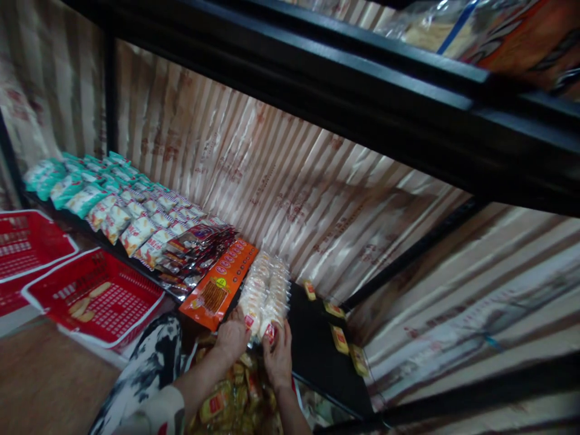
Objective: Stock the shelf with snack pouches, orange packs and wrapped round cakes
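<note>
Two rows of clear-wrapped, pale round snack packs with small red labels stand on the dark shelf. At the near left corner of the rows, my left hand presses bent fingers against the front pack. My right hand has its fingers curled over the front pack of the right row. Both hands grip the near end of the rows, one from each side; some fingertips are hidden. Under my forearms is a heap of yellow-gold wrapped packs. An orange flat packet lies just left of the rows.
Dark brown packets, white snack bags and teal bags line the shelf leftward. Several small yellow packs sit along its right side. Red baskets stand at lower left. A black beam crosses overhead.
</note>
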